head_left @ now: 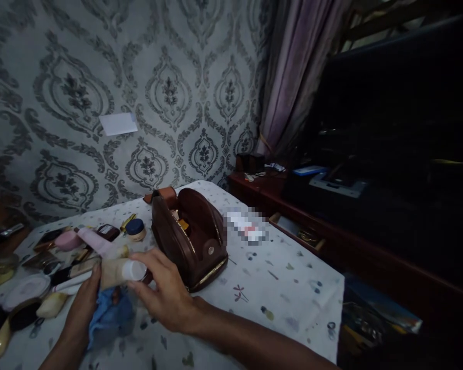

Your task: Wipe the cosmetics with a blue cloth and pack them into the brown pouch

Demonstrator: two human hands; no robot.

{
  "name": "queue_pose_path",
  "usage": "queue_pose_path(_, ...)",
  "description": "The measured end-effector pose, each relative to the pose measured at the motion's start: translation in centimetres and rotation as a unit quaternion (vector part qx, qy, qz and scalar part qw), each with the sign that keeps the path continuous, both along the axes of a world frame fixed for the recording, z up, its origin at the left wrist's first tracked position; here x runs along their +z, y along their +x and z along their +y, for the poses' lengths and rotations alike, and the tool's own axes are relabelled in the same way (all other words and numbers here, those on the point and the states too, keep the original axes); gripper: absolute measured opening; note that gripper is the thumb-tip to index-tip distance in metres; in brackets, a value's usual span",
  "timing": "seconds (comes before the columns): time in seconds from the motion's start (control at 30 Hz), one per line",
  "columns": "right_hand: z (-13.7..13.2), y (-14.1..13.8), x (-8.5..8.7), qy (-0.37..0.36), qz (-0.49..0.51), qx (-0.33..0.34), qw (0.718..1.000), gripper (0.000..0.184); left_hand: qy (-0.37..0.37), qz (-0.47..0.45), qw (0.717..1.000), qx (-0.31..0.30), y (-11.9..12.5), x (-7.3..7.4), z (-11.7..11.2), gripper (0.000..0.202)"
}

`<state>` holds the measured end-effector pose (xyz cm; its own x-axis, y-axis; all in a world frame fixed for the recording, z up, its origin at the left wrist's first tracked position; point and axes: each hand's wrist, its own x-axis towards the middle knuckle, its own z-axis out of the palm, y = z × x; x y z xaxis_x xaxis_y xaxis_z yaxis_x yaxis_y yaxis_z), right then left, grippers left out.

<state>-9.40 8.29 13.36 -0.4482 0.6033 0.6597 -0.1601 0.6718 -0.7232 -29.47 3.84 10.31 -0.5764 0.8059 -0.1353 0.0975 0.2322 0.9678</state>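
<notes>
The bottle (111, 273) was between your two hands, held just above the near left part of the table (285, 293), its long axis running nearly level from left to right across your view. Its white cap (133, 270) faced right, so your right hand (162, 288) was the nearer one to that end, with the thumb below and the fingers above, pinching around the cap. Your left hand (79, 303) was at the other end: its thumb lay by the bottle's base, and its fingers appeared curled beneath, gripping the bottle together with a bunched blue cloth (107, 313), though the cloth hid part of that grasp. The brown bag (165, 231) stood with its mouth unzipped, beyond the bottle and to its right, so the cap pointed roughly towards the bag's near side, and your right hand was much nearer to it than your left. A pink tube (95, 240) lay just beyond the bottle, slanting towards it, and a jar with a dark blue lid (135, 227) stood farther back, near the bag's left side. A cream-coloured sponge (51, 305) lay left of your left hand.
</notes>
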Motion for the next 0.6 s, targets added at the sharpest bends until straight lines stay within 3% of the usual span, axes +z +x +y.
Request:
queue_pose_path(0.13,0.7,2.8,3.0,0.01,0.003,0.021,1.0,0.035,-0.019,-0.005,1.0,-0.023,1.0,-0.4,0.0,0.059)
queue_pose_path(0.23,1.9,5.4,5.3,0.004,0.033,-0.017,0.999,0.027,-0.003,-0.045,0.996,-0.082,1.6,-0.6,0.0,0.06)
queue_pose_path(0.33,4.2,7.9,7.1,-0.005,0.029,-0.066,0.997,0.023,-0.004,-0.055,0.994,-0.093,1.9,-0.6,0.1,0.06)
queue_pose_path(0.47,8.1,10.4,8.4,0.053,-0.015,-0.164,0.985,0.019,-0.019,-0.049,0.996,-0.078,2.3,-0.4,0.1,0.061)
queue_pose_path(0.6,11.5,11.1,9.4,0.114,-0.09,-0.204,0.968,0.018,-0.031,-0.023,0.997,-0.071,2.5,-0.4,0.0,0.056)
